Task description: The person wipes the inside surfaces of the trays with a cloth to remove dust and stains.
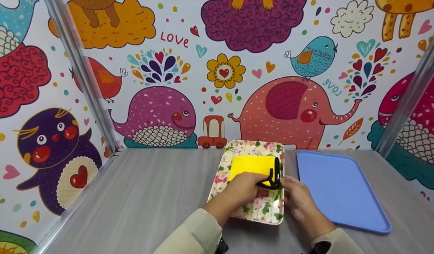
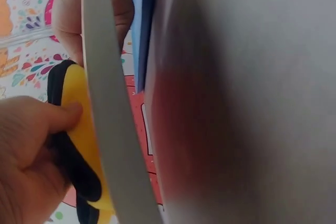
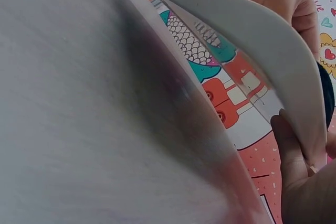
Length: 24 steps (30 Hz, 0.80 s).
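Observation:
A floral tray (image 1: 271, 208) with rounded corners is in the middle of the head view. In the right wrist view, a gap shows between the tray's pale side (image 3: 252, 22) and the tabletop. On the tray lies a soft yellow item (image 1: 252, 163) with thick black edging; its exact kind is unclear. My left hand (image 1: 239, 192) pinches the black-edged part, its thumb against the yellow in the left wrist view. With thumb and fingers, my right hand (image 1: 301, 201) grips the tray's right rim. The left hand's other fingers are partly hidden.
Right of the floral tray, a blue tray (image 1: 340, 190) lies flat on the grey table (image 1: 142, 197). Printed cartoon panels (image 1: 160, 113) wall off the back and both sides, with metal posts (image 1: 84, 77) at the corners.

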Each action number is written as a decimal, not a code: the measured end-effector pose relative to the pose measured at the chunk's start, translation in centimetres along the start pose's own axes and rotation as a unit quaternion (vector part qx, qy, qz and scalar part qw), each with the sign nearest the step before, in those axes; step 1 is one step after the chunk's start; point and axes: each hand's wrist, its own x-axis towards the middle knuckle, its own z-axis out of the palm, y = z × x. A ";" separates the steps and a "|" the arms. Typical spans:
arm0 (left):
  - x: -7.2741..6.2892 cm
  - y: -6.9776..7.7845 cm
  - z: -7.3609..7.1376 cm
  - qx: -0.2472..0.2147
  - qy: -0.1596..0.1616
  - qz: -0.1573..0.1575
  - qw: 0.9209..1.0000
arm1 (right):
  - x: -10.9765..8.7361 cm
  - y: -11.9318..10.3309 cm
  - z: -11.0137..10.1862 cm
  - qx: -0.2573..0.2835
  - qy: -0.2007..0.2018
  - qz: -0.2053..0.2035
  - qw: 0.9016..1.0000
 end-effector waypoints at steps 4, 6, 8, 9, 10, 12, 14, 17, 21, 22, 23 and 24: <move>-0.1 0.0 -0.4 0.023 -0.037 0.017 0.999 | -0.1 0.0 0.1 -0.001 -0.002 0.004 1.000; -0.1 -0.1 -0.7 0.034 -0.046 0.019 0.998 | -0.1 0.0 0.1 -0.001 -0.002 0.004 1.000; -0.1 -0.2 -0.9 0.056 -0.048 0.029 0.997 | -0.1 0.0 0.1 -0.002 -0.002 0.004 1.000; -0.1 -0.3 -1.0 0.068 -0.048 0.035 0.996 | -0.1 -0.1 0.1 -0.001 -0.001 0.005 1.000; -0.1 -0.5 -1.1 0.080 -0.049 0.040 0.995 | -0.1 -0.1 0.1 -0.001 -0.002 0.006 1.000; -0.1 -0.8 -1.3 0.110 -0.048 0.055 0.991 | -0.1 -0.1 0.1 0.001 -0.002 0.006 1.000; 0.0 -1.1 -1.4 0.138 -0.047 0.069 0.987 | -0.1 -0.1 0.1 0.002 -0.006 0.006 1.000; 0.2 -1.5 -1.7 0.166 -0.050 0.074 0.982 | -0.1 -0.1 0.1 0.003 -0.009 0.003 1.000; 0.3 -2.0 -2.0 0.206 -0.044 0.089 0.973 | 0.0 0.0 0.2 0.005 -0.009 0.002 1.000; 0.3 -2.2 -2.1 0.215 -0.043 0.092 0.971 | -0.1 0.0 0.2 0.005 -0.009 0.002 1.000; 0.3 -2.4 -2.1 0.222 -0.040 0.098 0.969 | -0.1 0.0 0.2 0.004 -0.009 0.002 1.000; 0.4 -2.6 -2.2 0.228 -0.037 0.104 0.967 | -0.1 0.1 0.2 0.003 -0.009 0.001 1.000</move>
